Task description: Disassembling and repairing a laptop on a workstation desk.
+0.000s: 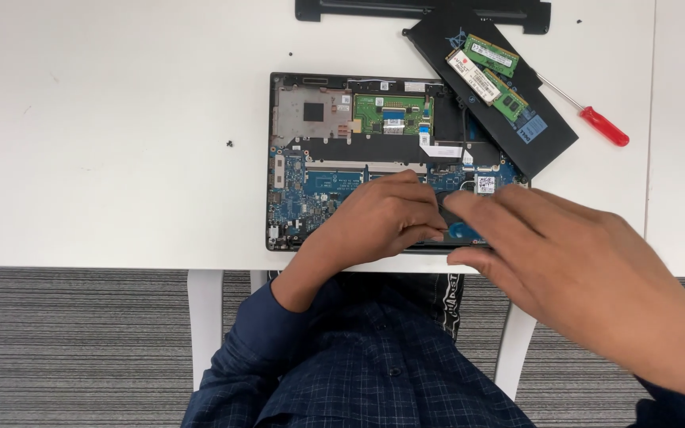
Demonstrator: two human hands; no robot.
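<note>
Fingers [406, 208] of the left hand [382, 218] and right hand [564, 254] meet, curled narrowly, over the near edge of the opened laptop [311, 150] on the white worktop [120, 135], their grip unclear.

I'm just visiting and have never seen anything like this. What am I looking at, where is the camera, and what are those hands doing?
There is no robot here: a person works with bare hands, and one camera worn on the head looks straight down at them. On the white table lies an opened laptop with its circuit boards showing. The left hand and the right hand both rest on its near edge, fingers meeting over a dark part. Whether either grips anything I cannot tell, because the hands hide it. Leaning on the laptop's far right corner is a black battery with two green memory sticks on top. Beside it lies a red-handled screwdriver, and a black strip lies at the far edge.
</note>
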